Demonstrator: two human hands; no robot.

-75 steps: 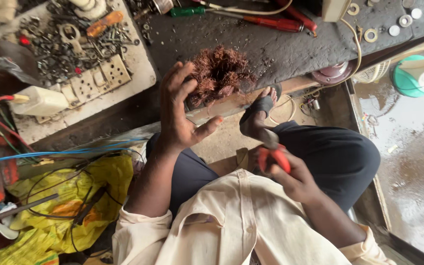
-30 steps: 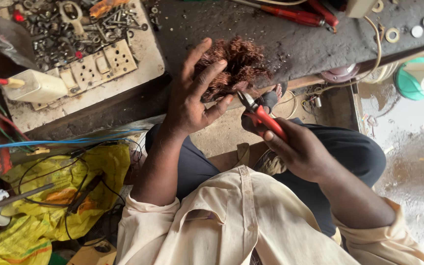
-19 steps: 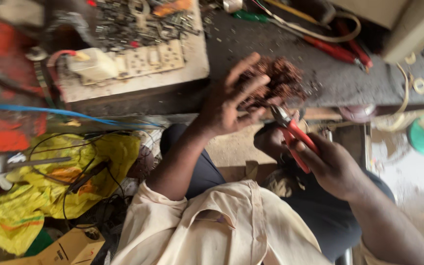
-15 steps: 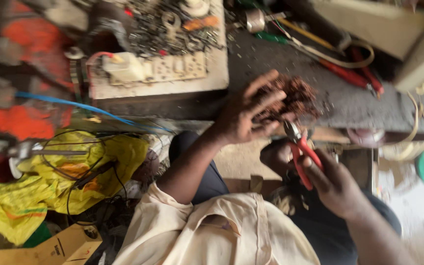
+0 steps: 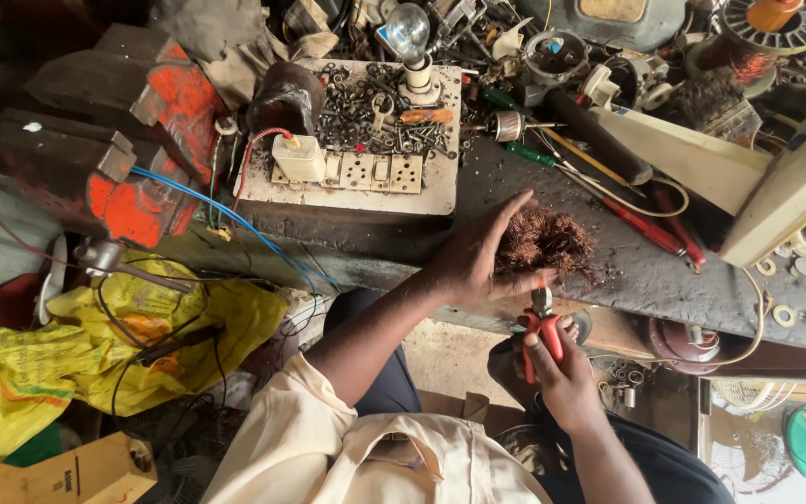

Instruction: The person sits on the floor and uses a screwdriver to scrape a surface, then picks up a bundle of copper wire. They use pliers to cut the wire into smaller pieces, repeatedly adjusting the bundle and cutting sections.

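My left hand point(image 5: 476, 257) presses against a tangled clump of copper wire point(image 5: 548, 241) that lies on the dark workbench point(image 5: 636, 271) near its front edge. My right hand point(image 5: 563, 373) is below the bench edge and grips red-handled pliers point(image 5: 541, 322), whose jaws point up at the bottom of the copper clump. I sit at the bench in a cream shirt and dark trousers.
A white board point(image 5: 366, 159) carries a socket strip, a light bulb point(image 5: 409, 37) and several nuts and screws. Screwdrivers and red-handled tools point(image 5: 646, 219) lie beyond the wire. A red vise point(image 5: 142, 140) stands at left, a yellow bag point(image 5: 95, 345) with black cables below it.
The view has swung upward to show more of the bench. My right hand brought the pliers up from my lap to the copper clump, while my left hand stayed on it.
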